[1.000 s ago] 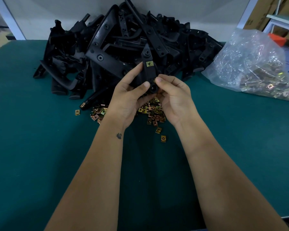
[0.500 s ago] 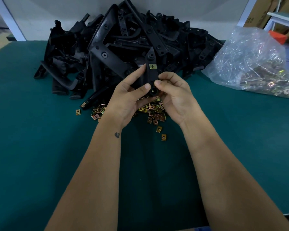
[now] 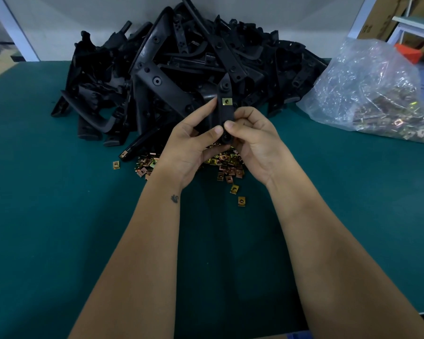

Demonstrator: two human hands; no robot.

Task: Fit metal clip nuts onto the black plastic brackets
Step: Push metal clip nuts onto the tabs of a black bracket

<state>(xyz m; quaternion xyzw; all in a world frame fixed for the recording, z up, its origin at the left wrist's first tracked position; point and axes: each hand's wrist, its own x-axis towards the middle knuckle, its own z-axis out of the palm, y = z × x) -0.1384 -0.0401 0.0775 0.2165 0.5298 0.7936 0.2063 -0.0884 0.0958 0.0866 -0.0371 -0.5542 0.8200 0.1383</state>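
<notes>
Head view: you hold one bracket (image 3: 224,113) upright, a clip nut (image 3: 226,101) already seated.
Left hand (image 3: 189,148) steadies it while right hand (image 3: 252,140) pinches its lower end, perhaps pressing another nut home.

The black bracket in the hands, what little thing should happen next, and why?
Probably press a second clip nut onto its near end. The bracket, held by left hand and right hand, shows one fitted clip nut higher up, and both thumbs meet at the lower end.

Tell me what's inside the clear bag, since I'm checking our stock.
The bag holds metal clip nuts, heaped toward its lower right. Glare and crinkled plastic hide most of them, so how many, and what lies beneath, cannot be seen.
</notes>
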